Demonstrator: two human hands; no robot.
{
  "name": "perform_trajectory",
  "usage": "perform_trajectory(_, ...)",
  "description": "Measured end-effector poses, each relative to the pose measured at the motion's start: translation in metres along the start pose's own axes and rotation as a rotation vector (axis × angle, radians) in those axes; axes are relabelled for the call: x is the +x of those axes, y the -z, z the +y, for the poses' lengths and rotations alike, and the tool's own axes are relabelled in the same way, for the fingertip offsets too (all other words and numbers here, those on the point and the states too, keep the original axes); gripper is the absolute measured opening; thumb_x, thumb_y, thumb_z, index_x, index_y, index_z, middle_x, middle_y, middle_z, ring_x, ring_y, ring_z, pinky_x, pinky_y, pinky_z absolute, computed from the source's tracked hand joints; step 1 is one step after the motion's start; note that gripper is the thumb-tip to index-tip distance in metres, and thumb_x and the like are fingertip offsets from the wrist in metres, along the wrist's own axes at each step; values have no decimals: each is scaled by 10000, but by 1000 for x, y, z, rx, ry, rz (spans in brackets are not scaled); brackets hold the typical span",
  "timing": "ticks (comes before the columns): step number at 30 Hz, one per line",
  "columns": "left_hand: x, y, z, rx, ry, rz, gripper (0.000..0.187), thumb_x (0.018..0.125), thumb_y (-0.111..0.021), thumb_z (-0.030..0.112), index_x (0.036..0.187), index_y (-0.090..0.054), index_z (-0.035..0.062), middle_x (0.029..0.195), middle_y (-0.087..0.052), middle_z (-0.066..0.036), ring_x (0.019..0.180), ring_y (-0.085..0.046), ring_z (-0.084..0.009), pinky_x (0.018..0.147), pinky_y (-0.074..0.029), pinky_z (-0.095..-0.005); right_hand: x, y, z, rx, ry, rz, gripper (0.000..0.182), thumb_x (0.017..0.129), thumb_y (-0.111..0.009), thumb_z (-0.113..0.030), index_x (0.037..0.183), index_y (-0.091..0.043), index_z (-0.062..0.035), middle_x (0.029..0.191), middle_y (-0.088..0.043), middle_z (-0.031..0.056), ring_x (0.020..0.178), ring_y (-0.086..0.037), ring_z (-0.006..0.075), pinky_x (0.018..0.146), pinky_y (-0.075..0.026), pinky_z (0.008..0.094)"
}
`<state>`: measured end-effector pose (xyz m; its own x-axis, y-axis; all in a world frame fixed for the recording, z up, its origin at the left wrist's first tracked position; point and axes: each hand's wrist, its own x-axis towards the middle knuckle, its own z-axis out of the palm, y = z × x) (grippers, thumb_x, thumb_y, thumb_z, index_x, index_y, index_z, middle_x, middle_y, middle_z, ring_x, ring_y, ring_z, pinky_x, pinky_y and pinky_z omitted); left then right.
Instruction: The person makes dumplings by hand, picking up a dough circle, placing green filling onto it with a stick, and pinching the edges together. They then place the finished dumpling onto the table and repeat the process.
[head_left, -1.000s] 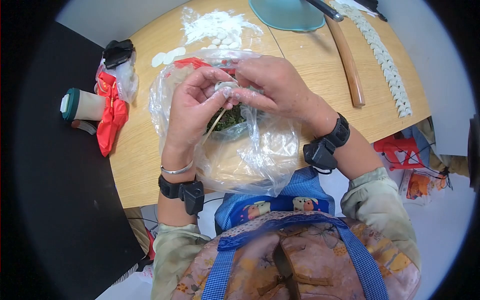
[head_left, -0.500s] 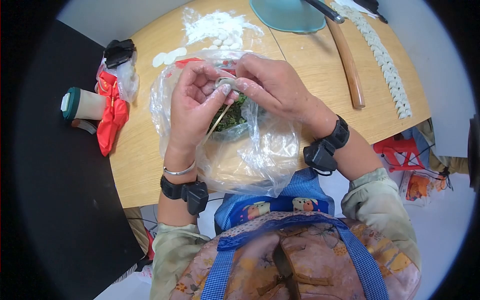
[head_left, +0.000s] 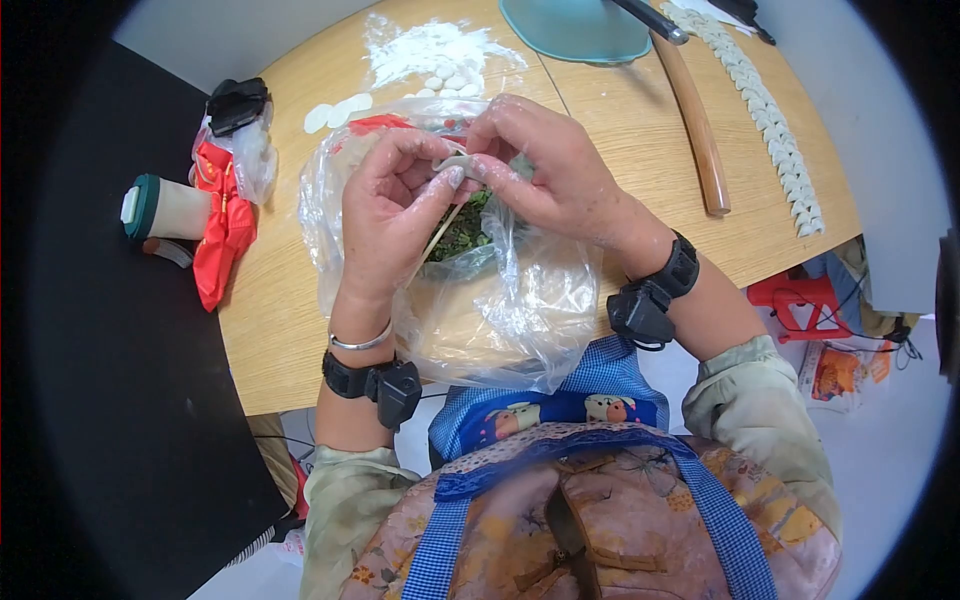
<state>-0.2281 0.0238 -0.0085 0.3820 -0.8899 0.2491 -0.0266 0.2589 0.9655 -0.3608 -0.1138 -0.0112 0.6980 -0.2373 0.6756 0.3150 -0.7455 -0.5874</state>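
My left hand (head_left: pixel 390 210) and my right hand (head_left: pixel 550 175) meet above the bag, both dusted with flour. Between their fingertips is a small dumpling (head_left: pixel 461 164) of pale dough, its edge pinched from both sides; the fingers partly cover it. A thin wooden stick (head_left: pixel 437 238), perhaps a chopstick, slants down from under my left fingers; its upper end is hidden. Below the hands, chopped green filling (head_left: pixel 464 236) shows in a clear plastic bag (head_left: pixel 525 335). Finished dumplings (head_left: pixel 768 125) overlap in a long row at the right.
Flour (head_left: pixel 430 45) is spread at the back, with several dough balls (head_left: pixel 452 83) and flat dough rounds (head_left: pixel 335 112) nearby. A wooden rolling pin (head_left: pixel 695 130), a black handle (head_left: pixel 650 20) and a teal board (head_left: pixel 575 35) lie farther right. A cup (head_left: pixel 170 208) and red bag (head_left: pixel 222 245) sit left.
My fingers have shifted slightly along the dumpling's edge, and the dough looks flatter between them. My right index finger has lifted a little; the arms stay nearly in place.
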Motion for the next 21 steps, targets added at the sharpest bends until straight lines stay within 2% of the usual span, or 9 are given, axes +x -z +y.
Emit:
perform_trajectory(15,-2,1,-4,27,-32,10,161,871,-609,-85,1018,-597,-20,1036,-644,-74,933,-645,-129,801,-554,-242,1,2,-2,10,-14,6,121,818,-636,-90,900,-586,-17,826,-582,118,726,-617,258,645,-505,349)
perform_trajectory(21,-2,-3,-3,0,-53,11,157,868,-604,-89,977,-537,3,1060,-641,-99,955,-638,-130,805,-557,-249,1,1,-3,39,-14,26,110,823,-636,-70,906,-598,-8,824,-580,117,726,-613,252,646,-502,342)
